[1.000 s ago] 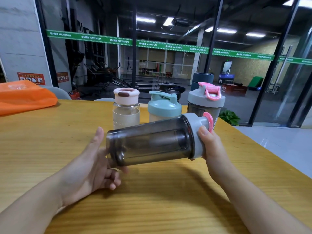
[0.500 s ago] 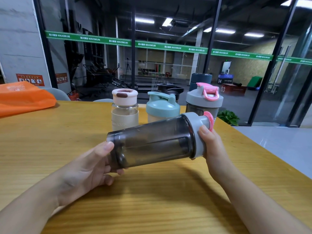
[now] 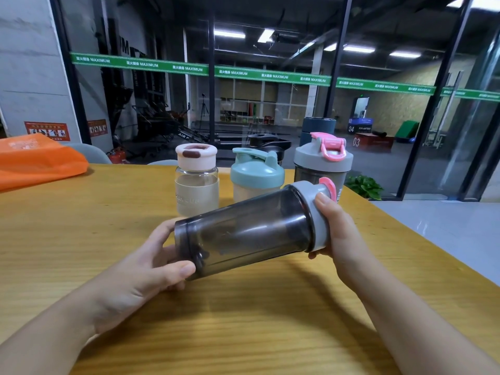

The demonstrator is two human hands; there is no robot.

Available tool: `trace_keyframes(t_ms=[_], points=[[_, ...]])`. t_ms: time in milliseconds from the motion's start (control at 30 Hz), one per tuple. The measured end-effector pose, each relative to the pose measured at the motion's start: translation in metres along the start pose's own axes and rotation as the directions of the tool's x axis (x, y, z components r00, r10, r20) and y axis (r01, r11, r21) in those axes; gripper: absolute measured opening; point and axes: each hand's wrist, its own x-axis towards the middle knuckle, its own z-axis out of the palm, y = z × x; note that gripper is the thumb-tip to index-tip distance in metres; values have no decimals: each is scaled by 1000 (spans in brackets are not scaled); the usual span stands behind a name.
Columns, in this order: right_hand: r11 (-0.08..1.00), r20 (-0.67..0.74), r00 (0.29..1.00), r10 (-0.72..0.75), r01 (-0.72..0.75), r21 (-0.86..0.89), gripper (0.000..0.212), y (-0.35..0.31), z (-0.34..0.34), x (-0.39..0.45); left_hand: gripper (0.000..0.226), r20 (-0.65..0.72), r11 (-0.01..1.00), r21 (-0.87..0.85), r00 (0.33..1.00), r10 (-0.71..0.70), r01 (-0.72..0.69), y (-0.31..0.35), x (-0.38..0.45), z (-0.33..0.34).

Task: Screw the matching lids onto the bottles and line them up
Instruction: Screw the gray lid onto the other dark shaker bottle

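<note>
Four lidded bottles: one smoky shaker bottle (image 3: 243, 234) held sideways, three upright behind, clear bottle (image 3: 196, 182), teal shaker (image 3: 255, 177), grey-lidded shaker (image 3: 323, 161); two hands, one orange bag (image 3: 38, 161), one wooden table (image 3: 81, 217)

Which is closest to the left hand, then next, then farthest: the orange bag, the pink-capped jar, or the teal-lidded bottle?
From the left hand:
1. Pink-capped jar, straight behind it.
2. Teal-lidded bottle, behind and to the right.
3. Orange bag, far off at the table's back left.
</note>
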Motion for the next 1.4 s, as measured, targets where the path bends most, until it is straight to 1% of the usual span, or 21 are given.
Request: trace_keyframes(t_ms=[67, 133, 233, 267, 300, 400, 500, 533, 600, 633, 667, 767, 900, 1000, 1133, 1233, 1300, 1333, 1400], points=[[1000, -7, 1000, 20, -20, -5, 100, 0, -1, 1, 87, 2, 1000, -2, 1000, 18, -18, -1, 0, 0], [999, -10, 999, 45, -45, -17, 96, 0, -2, 1, 88, 0, 1000, -14, 1000, 26, -26, -1, 1, 2], [998, -2, 998, 65, -65, -16, 69, -4, -4, 2, 95, -24, 998, 44, 999, 38, -37, 1, 2, 4], [998, -1, 998, 67, -67, -19, 64, -6, -5, 2, 96, -30, 996, 73, 998, 47, -44, 2, 3, 5], [997, 1, 998, 66, -66, -30, 62, -6, -6, 3, 94, -34, 994, 96, 998, 56, -52, 2, 3, 6], [998, 6, 999, 52, -52, -43, 54, -11, -5, 1, 79, -46, 985, 150, 995, 88, -81, 3, 5, 6], [1000, 7, 1000, 20, -20, -11, 39, -16, -3, -3, 79, -63, 978, 183, 992, 114, -101, 3, 4, 6], [1000, 10, 1000, 1, -2, 9, 43, -17, -2, -5, 80, -71, 975, 197, 990, 123, -107, 2, 4, 7], [997, 13, 998, -69, 68, 24, 63, -15, 0, -10, 80, -93, 966, 229, 986, 141, -116, -1, 3, 8], [994, 8, 994, -108, 107, 15, 68, -14, 1, -13, 79, -105, 959, 257, 983, 150, -119, -3, 3, 9], [990, -5, 990, -140, 140, 6, 66, -12, 2, -16, 79, -113, 947, 299, 981, 157, -117, -6, 3, 9], [977, -63, 975, -215, 215, -7, 51, -10, 3, -22, 81, -115, 885, 449, 975, 190, -120, -10, 3, 13], [959, -133, 950, -284, 277, -68, 45, -23, 2, -30, 80, -131, 771, 624, 957, 258, -123, -9, 6, 20], [952, -161, 944, -288, 265, -151, 41, -31, -3, -35, 85, -103, 737, 667, 966, 237, -110, -17, 9, 28], [935, -162, 947, -278, 228, -273, 30, -58, -16, -43, 85, -86, 738, 668, 976, 202, -94, -10, 9, 45], [904, -148, 945, -290, 220, -366, 46, -75, -27, -45, 89, -67, 748, 662, 990, 122, -47, -3, 11, 61], [881, -132, 947, -292, 212, -423, 49, -89, -37, -46, 91, -41, 744, 667, 996, 79, -31, 4, 14, 73], [862, -124, 946, -300, 213, -460, 46, -97, -43, -47, 93, -20, 728, 685, 998, 60, -30, 9, 17, 78], [810, -99, 941, -323, 221, -543, 40, -111, -54, -47, 100, 68, 650, 756, 997, 40, -78, 20, 22, 87]])
